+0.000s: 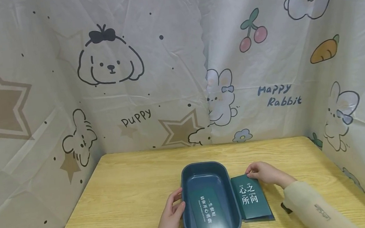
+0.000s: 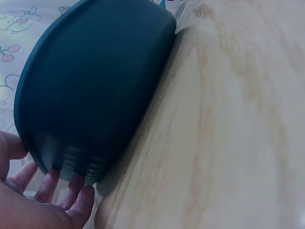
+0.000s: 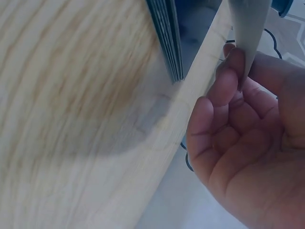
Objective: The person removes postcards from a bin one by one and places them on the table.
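A dark blue-green rectangular box [image 1: 204, 181] with rounded corners stands upright on the table. Inside lies a green card [image 1: 217, 224] with white lettering. At the box's left side, my left hand [image 1: 168, 215] holds the rim, its fingertips against the outer wall in the left wrist view. My right hand [image 1: 266, 173] pinches the upper right corner of another green card [image 1: 250, 207] between thumb and fingers. That card is lifted over a stack of similar cards [image 3: 167, 43], whose edges show in the right wrist view. The stack lies right beside the box.
The wood-grain table [image 1: 130, 189] runs out to both sides. Behind and around it hangs a pale curtain [image 1: 172, 64] printed with cartoon animals, stars and fruit. A small dark object [image 1: 286, 208] shows by the right sleeve.
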The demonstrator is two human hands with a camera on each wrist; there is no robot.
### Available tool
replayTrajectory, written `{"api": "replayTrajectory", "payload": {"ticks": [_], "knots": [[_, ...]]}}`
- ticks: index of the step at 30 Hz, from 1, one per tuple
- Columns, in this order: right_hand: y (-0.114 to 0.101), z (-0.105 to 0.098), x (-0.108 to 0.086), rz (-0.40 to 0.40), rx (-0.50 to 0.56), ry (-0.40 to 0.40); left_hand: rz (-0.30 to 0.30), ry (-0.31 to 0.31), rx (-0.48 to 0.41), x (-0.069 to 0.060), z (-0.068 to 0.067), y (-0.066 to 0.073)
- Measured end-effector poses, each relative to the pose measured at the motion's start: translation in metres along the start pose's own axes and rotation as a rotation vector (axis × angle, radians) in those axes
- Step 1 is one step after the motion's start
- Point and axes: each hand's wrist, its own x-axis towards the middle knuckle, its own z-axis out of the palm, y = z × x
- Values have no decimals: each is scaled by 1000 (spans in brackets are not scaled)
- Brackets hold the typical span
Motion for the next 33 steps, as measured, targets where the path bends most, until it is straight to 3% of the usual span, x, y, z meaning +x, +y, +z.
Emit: {"api": "replayTrajectory", "payload": {"ticks": [15, 33], "knots": [[-5, 6, 3, 62, -100, 49, 6, 3, 1, -1, 0, 0], [4, 14, 6, 61, -177, 78, 23, -6, 2, -1, 0, -2]]}}
